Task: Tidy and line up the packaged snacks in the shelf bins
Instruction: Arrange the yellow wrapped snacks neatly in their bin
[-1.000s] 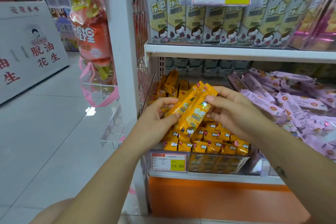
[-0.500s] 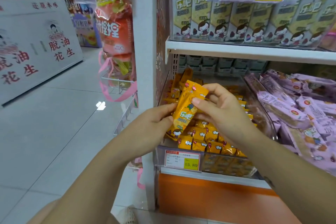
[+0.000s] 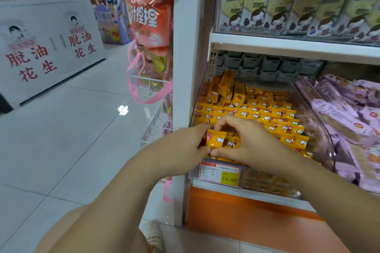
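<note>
Rows of orange snack packets (image 3: 265, 113) fill the clear shelf bin (image 3: 316, 129) on the lower shelf. At the bin's front left corner both my hands hold a small bunch of these orange packets (image 3: 219, 139) upright, ends facing me. My left hand (image 3: 185, 148) pinches the bunch from the left. My right hand (image 3: 244, 141) curls over it from the right and above. A few orange packets (image 3: 226, 86) stand taller at the bin's back left.
Purple snack packs (image 3: 345, 115) lie jumbled in the bin to the right. Yellow-grey boxes (image 3: 287, 2) stand on the shelf above. A price tag (image 3: 220, 173) hangs on the bin front. A white post (image 3: 185, 47) with hanging bags (image 3: 150, 22) borders the aisle floor on the left.
Both hands have come down from chest height into the bin's front left corner with the orange packets, which now stand end-on instead of tilted up. The view has shifted closer.
</note>
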### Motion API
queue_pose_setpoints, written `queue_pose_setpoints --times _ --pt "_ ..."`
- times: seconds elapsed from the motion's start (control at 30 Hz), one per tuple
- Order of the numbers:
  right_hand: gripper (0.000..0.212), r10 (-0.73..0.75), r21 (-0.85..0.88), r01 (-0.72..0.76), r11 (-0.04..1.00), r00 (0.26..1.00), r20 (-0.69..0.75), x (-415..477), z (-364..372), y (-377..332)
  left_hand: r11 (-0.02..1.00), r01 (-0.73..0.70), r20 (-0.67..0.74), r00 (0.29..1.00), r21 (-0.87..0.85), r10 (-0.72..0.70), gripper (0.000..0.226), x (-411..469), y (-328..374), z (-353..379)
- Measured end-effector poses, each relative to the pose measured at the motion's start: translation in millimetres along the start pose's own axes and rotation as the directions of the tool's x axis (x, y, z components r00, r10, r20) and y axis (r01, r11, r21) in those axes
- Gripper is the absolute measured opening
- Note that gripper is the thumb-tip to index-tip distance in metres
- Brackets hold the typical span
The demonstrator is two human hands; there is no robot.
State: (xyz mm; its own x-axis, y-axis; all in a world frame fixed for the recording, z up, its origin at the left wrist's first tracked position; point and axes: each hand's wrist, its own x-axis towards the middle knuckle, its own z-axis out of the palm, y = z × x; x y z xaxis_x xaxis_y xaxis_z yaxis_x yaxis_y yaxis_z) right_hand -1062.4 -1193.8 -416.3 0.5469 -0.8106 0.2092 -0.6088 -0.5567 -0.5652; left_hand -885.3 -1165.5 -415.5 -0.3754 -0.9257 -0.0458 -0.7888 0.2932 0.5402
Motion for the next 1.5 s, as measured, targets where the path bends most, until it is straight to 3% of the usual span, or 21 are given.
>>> queue_pose_setpoints --times 0.23,0.37,0.47,0.53,0.6,0.7,0.9,1.07,1.17,1.3,1.4,1.5 --pt "0.015 -0.025 -0.035 0.028 0.999 0.994 0.106 -7.3 -5.7 7.2 0.997 0.002 0.051 0.999 0.081 -0.006 0.031 -0.1 2.8 -3.0" --pt "0.016 -0.006 -0.042 0.012 0.999 0.991 0.136 -5.7 -5.7 5.1 0.986 0.054 -0.013 0.999 0.157 -0.052 0.031 3.8 6.9 0.6" --pt "0.021 0.06 0.023 -0.059 0.998 0.997 -0.058 6.8 -24.7 10.1 0.993 0.07 -0.031 0.997 0.1 -0.067 0.039 4.0 7.6 0.9" --pt "0.03 0.122 -0.13 -0.145 0.981 0.978 -0.172 23.9 -34.5 23.6 0.995 0.067 -0.036 0.997 0.079 -0.064 0.041 3.8 7.8 -0.5" --pt "0.043 0.232 -0.279 -0.274 0.92 0.957 -0.175 42.6 -34.1 36.7 0.995 0.059 -0.04 0.998 0.077 -0.056 0.041 4.2 7.8 -1.6" --pt "0.049 0.313 -0.316 -0.353 0.881 0.934 -0.17 61.1 -23.8 51.8 0.995 0.049 -0.034 0.998 0.089 -0.047 0.04 5.6 7.7 -2.2" --pt "0.04 0.317 -0.127 -0.412 0.902 0.833 -0.454 50.6 -34.9 54.4 0.995 0.035 -0.025 0.999 0.088 -0.033 0.041 5.1 5.7 -3.3" --pt "0.035 0.29 0.086 -0.299 0.95 0.749 -0.596 15.2 -50.0 40.5 0.995 0.038 -0.018 0.999 0.092 -0.036 0.041 5.5 4.5 -3.2" --pt "0.032 0.266 0.189 -0.193 0.963 0.8 -0.538 -7.5 -52.6 29.6 0.995 0.035 -0.005 0.999 0.093 -0.035 0.043 5.7 5.1 -3.3" --pt "0.032 0.145 0.357 -0.021 0.934 0.935 -0.324 -15.6 -58.9 11.6 0.994 0.062 0.009 0.998 0.085 -0.063 0.037 7.0 4.4 -2.3" --pt "0.015 0.071 0.266 -0.007 0.964 0.97 -0.23 -6.6 -50.4 1.5 0.996 0.078 0.002 0.997 0.034 -0.078 0.033 7.9 2.6 -1.7" --pt "0.008 0.004 0.003 -0.003 1.0 0.968 -0.249 9.4 -39.5 -0.6 0.996 0.082 -0.005 0.997 -0.024 -0.083 0.035 9.8 0.7 -2.0"
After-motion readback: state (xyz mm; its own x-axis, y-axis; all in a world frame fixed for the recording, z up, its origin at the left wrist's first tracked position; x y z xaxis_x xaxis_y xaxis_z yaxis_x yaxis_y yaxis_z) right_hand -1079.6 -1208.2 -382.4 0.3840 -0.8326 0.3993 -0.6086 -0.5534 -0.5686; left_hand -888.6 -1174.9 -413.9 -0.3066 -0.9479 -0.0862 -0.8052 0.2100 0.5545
